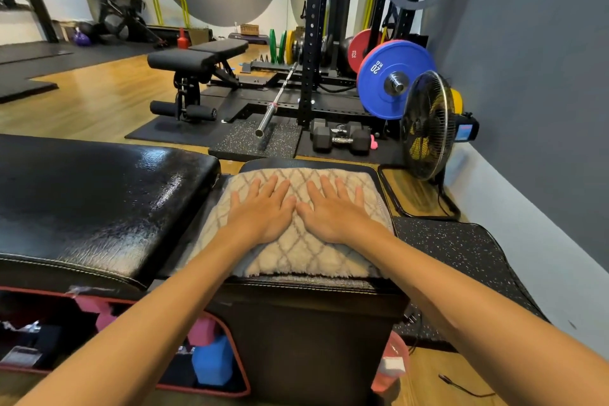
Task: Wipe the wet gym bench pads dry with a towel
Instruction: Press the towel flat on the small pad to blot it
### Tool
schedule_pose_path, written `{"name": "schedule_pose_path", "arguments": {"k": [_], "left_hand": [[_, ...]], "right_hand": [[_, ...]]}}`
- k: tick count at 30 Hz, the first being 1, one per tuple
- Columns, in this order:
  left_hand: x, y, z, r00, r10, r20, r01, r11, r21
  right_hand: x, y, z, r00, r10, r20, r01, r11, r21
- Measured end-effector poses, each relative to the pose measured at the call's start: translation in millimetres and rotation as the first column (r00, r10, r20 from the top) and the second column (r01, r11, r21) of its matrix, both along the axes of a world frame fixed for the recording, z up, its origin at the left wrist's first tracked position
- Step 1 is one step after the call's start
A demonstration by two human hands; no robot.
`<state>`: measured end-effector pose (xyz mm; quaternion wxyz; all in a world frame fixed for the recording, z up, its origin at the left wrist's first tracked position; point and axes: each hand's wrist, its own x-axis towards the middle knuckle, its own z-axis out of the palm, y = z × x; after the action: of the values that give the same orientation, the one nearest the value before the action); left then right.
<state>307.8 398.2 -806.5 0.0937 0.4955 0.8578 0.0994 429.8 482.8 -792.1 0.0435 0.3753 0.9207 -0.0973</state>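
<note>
A beige towel [296, 250] with a grey diamond pattern lies spread over the smaller black bench pad [316, 282] in front of me. My left hand [263, 211] and my right hand [333, 211] rest flat on the towel side by side, fingers spread, thumbs nearly touching. To the left lies the long black bench pad [92, 201], glossy with wet patches on its surface. A narrow gap separates the two pads.
Under the bench sit pink and blue dumbbells [211, 359]. A black floor fan [428, 125] stands to the right by the grey wall. Beyond are a barbell [276, 102], hex dumbbells [339, 138], a rack with a blue plate [392, 76], and another bench [194, 59].
</note>
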Motion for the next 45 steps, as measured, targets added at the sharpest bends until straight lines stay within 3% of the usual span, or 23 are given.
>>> {"name": "schedule_pose_path", "arguments": {"k": [14, 24, 32, 37, 45], "left_hand": [[-77.9, 77.9, -13.2, 0.996, -0.006, 0.087, -0.002, 0.996, 0.092], [-103.7, 84.0, -33.6, 0.994, 0.020, 0.106, -0.041, 0.978, 0.204], [-61.7, 10.6, -30.2, 0.990, 0.029, 0.135, -0.050, 0.987, 0.153], [-15.7, -34.5, -25.2, 0.999, 0.038, -0.013, -0.035, 0.983, 0.180], [55.8, -22.5, -5.5, 0.996, 0.047, -0.082, -0.041, 0.997, 0.073]], "right_hand": [[-70.3, 68.9, -4.3, 0.998, -0.037, -0.051, 0.037, 0.999, 0.007], [-81.4, 63.0, -5.0, 0.994, -0.003, -0.108, 0.009, 0.998, 0.058], [-51.3, 7.4, -4.8, 0.995, 0.084, -0.051, -0.082, 0.996, 0.042], [-12.5, -27.1, -6.5, 0.990, 0.124, -0.062, -0.120, 0.991, 0.052], [47.1, -25.6, -7.2, 0.998, 0.023, -0.062, -0.019, 0.998, 0.063]]}}
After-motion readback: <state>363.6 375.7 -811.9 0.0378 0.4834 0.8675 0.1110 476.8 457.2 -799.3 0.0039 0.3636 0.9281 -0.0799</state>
